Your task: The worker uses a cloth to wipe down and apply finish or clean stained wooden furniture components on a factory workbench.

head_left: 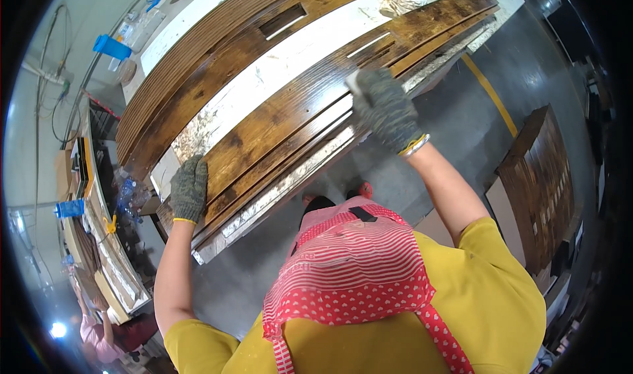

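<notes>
A long brown stained wooden board with lengthwise grooves lies slanting across the white-topped workbench. My left hand, in a grey-green knit glove with a yellow cuff, grips the board's left end; its fingertips are partly hidden. Farther along, my right hand, gloved alike, is closed on a pale flat pad against the board's face. Most of that pad is under the glove. Close to the right hand, a narrow slot shows in the board.
A second brown board with ribbed edging and a rectangular cutout lies behind. A crumpled cloth rests at the far end. Left are a blue-topped container and plastic bottles. Brown panels stand right; another person is lower left.
</notes>
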`<action>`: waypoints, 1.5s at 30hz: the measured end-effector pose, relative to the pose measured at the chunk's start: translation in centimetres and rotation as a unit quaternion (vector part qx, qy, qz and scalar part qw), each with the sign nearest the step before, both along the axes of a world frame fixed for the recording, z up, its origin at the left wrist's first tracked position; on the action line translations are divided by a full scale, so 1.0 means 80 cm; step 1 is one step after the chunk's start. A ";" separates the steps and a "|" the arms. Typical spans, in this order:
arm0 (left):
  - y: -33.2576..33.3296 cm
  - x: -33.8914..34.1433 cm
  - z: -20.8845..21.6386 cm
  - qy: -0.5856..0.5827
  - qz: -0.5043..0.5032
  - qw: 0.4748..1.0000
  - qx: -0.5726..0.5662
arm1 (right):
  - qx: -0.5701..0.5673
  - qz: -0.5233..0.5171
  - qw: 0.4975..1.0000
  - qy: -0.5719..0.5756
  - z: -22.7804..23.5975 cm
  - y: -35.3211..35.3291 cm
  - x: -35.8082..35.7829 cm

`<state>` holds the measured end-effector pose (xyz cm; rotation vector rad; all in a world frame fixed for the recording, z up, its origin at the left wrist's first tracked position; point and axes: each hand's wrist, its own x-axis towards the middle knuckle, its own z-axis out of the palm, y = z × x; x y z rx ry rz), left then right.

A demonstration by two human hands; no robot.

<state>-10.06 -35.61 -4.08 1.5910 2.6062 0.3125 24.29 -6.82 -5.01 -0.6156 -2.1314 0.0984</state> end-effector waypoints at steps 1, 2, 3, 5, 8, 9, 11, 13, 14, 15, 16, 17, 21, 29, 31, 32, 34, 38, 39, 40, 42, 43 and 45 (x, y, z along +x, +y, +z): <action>-0.002 -0.004 -0.005 0.007 -0.013 1.000 0.008 | 0.003 0.020 0.998 -0.057 0.005 -0.023 -0.012; -0.003 -0.008 -0.008 0.017 -0.032 0.999 -0.001 | -0.051 0.049 0.993 -0.090 0.001 -0.052 -0.028; -0.004 -0.013 -0.014 0.020 -0.028 0.999 -0.002 | -0.104 0.077 0.984 -0.123 -0.005 -0.082 -0.046; -0.012 -0.021 -0.024 0.038 -0.067 0.997 0.012 | -0.155 0.186 0.962 -0.126 0.024 -0.139 -0.072; -0.015 -0.022 -0.019 0.058 -0.104 0.993 0.004 | -0.084 0.162 0.982 -0.049 0.026 -0.153 -0.082; -0.020 -0.025 -0.020 0.091 -0.145 0.985 0.012 | -0.039 0.119 0.991 -0.038 0.029 -0.145 -0.077; -0.014 -0.018 -0.014 0.035 -0.094 0.995 0.019 | -0.148 0.071 0.986 -0.028 0.020 -0.116 -0.062; -0.002 -0.011 -0.005 -0.024 -0.055 0.998 0.028 | -0.137 0.064 0.987 -0.051 0.016 -0.132 -0.071; -0.001 -0.008 0.000 -0.044 -0.048 0.997 0.045 | -0.125 0.066 0.987 -0.070 0.014 -0.141 -0.078; -0.001 -0.007 0.000 -0.064 -0.044 0.995 0.061 | -0.138 0.059 0.987 -0.063 0.010 -0.172 -0.095; -0.003 -0.012 -0.003 -0.055 -0.058 0.994 0.078 | -0.144 0.082 0.984 -0.072 0.012 -0.201 -0.111; -0.005 -0.014 -0.004 -0.056 -0.060 0.993 0.079 | -0.174 0.093 0.978 -0.068 0.017 -0.229 -0.128; -0.019 -0.023 0.027 -0.195 -0.065 0.970 0.127 | -0.176 0.104 0.978 -0.051 0.020 -0.279 -0.153; -0.106 -0.151 0.050 -0.238 -0.112 0.953 -0.147 | -0.243 0.008 0.960 -0.143 0.028 -0.267 -0.158; -0.118 -0.154 0.048 -0.285 -0.114 0.942 -0.133 | -0.155 0.042 0.983 -0.090 0.021 -0.330 -0.185; -0.120 -0.163 0.040 -0.264 -0.177 0.939 -0.132 | -0.140 0.099 0.981 -0.090 0.014 -0.348 -0.201; -0.117 -0.178 0.035 -0.288 -0.229 0.921 -0.125 | -0.198 0.176 0.958 -0.111 0.027 -0.381 -0.227; -0.104 -0.172 0.037 -0.276 -0.153 0.936 -0.158 | -0.254 0.149 0.951 -0.095 0.033 -0.368 -0.236; -0.102 -0.168 0.040 -0.277 -0.150 0.936 -0.158 | -0.311 0.103 0.938 -0.108 0.039 -0.365 -0.229; -0.100 -0.167 0.042 -0.264 -0.164 0.936 -0.167 | -0.278 0.103 0.945 -0.140 0.038 -0.365 -0.231; -0.101 -0.169 0.042 -0.230 -0.188 0.938 -0.180 | -0.174 0.125 0.967 -0.141 0.028 -0.378 -0.243; -0.101 -0.174 0.038 -0.232 -0.187 0.938 -0.179 | -0.102 0.145 0.978 -0.110 0.027 -0.396 -0.256; -0.101 -0.182 0.030 -0.184 -0.253 0.935 -0.168 | -0.130 0.198 0.963 -0.129 0.038 -0.427 -0.281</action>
